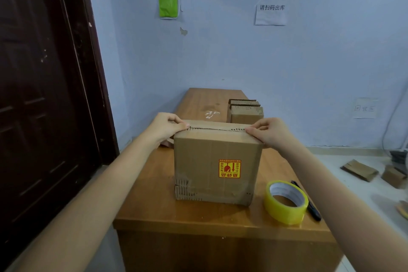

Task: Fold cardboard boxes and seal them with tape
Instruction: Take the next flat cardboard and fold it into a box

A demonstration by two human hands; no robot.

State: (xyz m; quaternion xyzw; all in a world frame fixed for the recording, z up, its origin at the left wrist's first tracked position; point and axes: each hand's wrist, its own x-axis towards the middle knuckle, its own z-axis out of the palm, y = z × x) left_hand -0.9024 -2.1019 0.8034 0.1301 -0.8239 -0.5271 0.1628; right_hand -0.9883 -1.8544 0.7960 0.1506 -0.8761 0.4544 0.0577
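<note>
A brown cardboard box with a red and yellow sticker stands upright in the middle of the wooden table. Its top flaps are folded down and meet in a seam along the top. My left hand presses the flaps at the top left corner, fingers pinched on the edge. At the top right corner my right hand holds the flaps down in the same way. A roll of yellowish clear tape lies flat on the table to the right of the box. A dark pen-like tool lies just behind the roll.
Two smaller cardboard boxes stand at the far right of the table. Flattened cardboard pieces lie on the floor at the right. A dark door is to the left, and the blue wall is behind the table.
</note>
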